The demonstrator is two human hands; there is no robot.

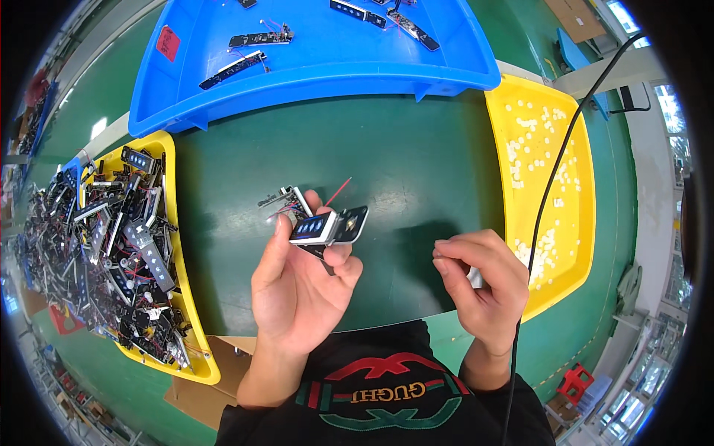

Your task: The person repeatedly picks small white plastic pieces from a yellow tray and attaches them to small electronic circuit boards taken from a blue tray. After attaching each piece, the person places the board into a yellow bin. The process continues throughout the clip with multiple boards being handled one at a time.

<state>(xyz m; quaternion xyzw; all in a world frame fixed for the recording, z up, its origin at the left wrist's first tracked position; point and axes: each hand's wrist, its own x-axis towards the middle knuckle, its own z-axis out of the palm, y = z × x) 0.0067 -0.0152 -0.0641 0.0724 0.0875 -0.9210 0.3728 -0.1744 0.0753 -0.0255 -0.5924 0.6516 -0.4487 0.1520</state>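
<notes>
My left hand (303,286) is raised over the green table, its fingers closed around a small electronic circuit board assembly (316,227). That piece has a dark strip with several light spots, a white edge and a black end. Behind it, by the fingertips, are more circuit parts and thin wires, and a red wire sticks up. Whether this is one assembly or two, I cannot tell. My right hand (487,279) is apart from it on the right, thumb and forefinger pinched together. A bit of white shows inside its curled fingers; what the pinch holds is hidden.
A yellow bin (178,267) heaped with similar assemblies stands at left. Across the far side is a blue tray (312,80) with several assemblies. The yellow tray (554,267) at right holds small white pieces. A black cable (551,186) hangs down past my right hand.
</notes>
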